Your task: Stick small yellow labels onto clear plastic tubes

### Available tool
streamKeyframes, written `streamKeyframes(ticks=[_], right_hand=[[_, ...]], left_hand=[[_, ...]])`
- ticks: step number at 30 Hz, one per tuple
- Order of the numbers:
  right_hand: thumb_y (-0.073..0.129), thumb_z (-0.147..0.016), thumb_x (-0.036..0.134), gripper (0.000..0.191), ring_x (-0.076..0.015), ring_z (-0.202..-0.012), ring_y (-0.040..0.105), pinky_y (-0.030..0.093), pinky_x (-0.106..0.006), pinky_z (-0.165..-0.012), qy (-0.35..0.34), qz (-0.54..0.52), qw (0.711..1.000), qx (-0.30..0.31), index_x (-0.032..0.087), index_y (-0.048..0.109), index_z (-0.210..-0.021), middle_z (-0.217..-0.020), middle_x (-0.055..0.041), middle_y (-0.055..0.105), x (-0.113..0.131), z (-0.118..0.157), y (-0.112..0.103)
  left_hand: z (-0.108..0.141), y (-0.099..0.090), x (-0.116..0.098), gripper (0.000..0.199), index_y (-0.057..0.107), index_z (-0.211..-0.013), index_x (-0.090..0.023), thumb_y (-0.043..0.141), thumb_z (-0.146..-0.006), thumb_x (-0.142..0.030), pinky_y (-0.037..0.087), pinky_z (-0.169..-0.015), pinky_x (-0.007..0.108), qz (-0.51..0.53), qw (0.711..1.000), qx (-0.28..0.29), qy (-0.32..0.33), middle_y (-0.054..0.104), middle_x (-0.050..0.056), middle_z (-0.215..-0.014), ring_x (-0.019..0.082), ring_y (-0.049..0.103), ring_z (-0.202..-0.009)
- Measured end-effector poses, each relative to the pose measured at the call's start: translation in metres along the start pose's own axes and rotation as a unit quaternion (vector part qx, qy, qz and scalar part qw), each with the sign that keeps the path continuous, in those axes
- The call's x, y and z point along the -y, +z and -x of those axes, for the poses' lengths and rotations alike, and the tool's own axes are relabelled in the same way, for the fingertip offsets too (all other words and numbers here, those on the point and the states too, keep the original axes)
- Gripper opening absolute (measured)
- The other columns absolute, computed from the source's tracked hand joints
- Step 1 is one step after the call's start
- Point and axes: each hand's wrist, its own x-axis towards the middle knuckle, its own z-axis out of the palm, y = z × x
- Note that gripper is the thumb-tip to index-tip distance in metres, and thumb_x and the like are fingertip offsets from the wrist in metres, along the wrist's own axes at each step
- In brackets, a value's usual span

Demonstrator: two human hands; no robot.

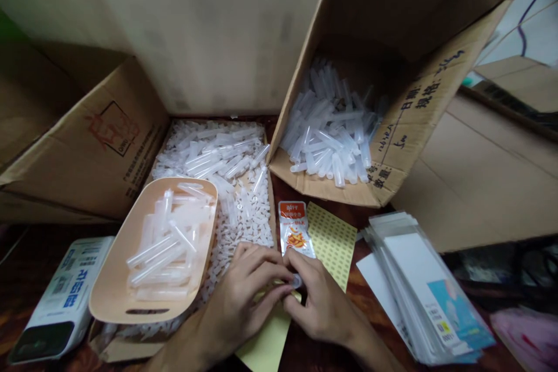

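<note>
My left hand (250, 290) and my right hand (316, 296) meet at the lower middle, fingers closed together around a small clear plastic tube (297, 282). Only the tube's round end shows between the fingertips; the rest is hidden. Beneath and behind the hands lies a yellow sheet of small stickers (333, 238). An orange and white food packet (296, 224) lies just beyond my right hand. To the left, a peach basket (102, 288) holds clear tubes (157, 256). It rests over a shallow carton of small white caps (244, 224) and more tubes.
A tilted cardboard box (429, 110) with frosted tubes (331, 139) stands at the back right. Another box (117, 133) is at the left, near a white packaged item (70, 285). Stacked plastic sleeves with cards (418, 279) lie at the right.
</note>
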Motion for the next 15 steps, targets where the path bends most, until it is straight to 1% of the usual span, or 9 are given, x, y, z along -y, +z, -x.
streamKeyframes(ticks=[2, 4, 7, 11, 15], right_hand=[[0.054, -0.074, 0.011, 0.020, -0.0181, -0.073, 0.052, 0.033, -0.028, -0.066, 0.001, 0.010, 1.000, 0.000, 0.023, 0.044, -0.085, -0.080, 0.0020, 0.053, -0.0001, 0.0000, -0.0003], [0.054, -0.074, 0.011, 0.019, -0.0185, -0.074, 0.053, 0.034, -0.028, -0.066, 0.007, 0.017, 1.000, 0.003, 0.023, 0.045, -0.086, -0.080, 0.0018, 0.054, -0.0003, 0.0001, -0.0010], [0.054, -0.075, 0.012, 0.018, -0.0191, -0.074, 0.054, 0.035, -0.029, -0.067, 0.013, 0.037, 0.999, 0.012, 0.023, 0.045, -0.086, -0.081, 0.0011, 0.055, -0.0008, 0.0007, -0.0018], [0.054, -0.076, 0.014, 0.016, -0.0191, -0.072, 0.052, 0.032, -0.030, -0.065, 0.012, 0.068, 0.997, 0.025, 0.023, 0.044, -0.085, -0.080, 0.0011, 0.054, -0.0024, 0.0016, -0.0010], [0.054, -0.076, 0.015, 0.016, -0.0188, -0.071, 0.052, 0.031, -0.030, -0.064, 0.008, 0.083, 0.996, 0.028, 0.023, 0.041, -0.082, -0.077, 0.0016, 0.052, -0.0046, 0.0010, 0.0015]], left_hand=[[0.0001, 0.0000, -0.0003, 0.016, 0.063, -0.103, -0.020, 0.063, -0.093, -0.006, 0.041, -0.085, 0.033, -0.020, 1.000, 0.000, 0.017, 0.068, 0.004, -0.097, 0.018, 0.063, -0.090], [0.0003, -0.0001, -0.0006, 0.016, 0.063, -0.102, -0.019, 0.062, -0.094, -0.006, 0.041, -0.084, 0.033, -0.029, 0.999, 0.003, 0.020, 0.068, 0.003, -0.096, 0.017, 0.063, -0.088], [0.0007, -0.0011, -0.0003, 0.014, 0.063, -0.101, -0.019, 0.061, -0.095, -0.006, 0.041, -0.083, 0.031, -0.024, 1.000, 0.018, 0.009, 0.067, 0.003, -0.095, 0.017, 0.063, -0.088], [0.0011, -0.0025, 0.0016, 0.016, 0.061, -0.099, -0.018, 0.058, -0.094, -0.003, 0.039, -0.082, 0.030, -0.003, 0.999, 0.050, -0.015, 0.065, 0.003, -0.094, 0.017, 0.060, -0.088], [0.0025, -0.0002, 0.0042, 0.015, 0.059, -0.095, -0.018, 0.058, -0.094, -0.003, 0.037, -0.079, 0.029, 0.003, 0.998, 0.063, -0.027, 0.064, 0.001, -0.091, 0.017, 0.059, -0.084]])
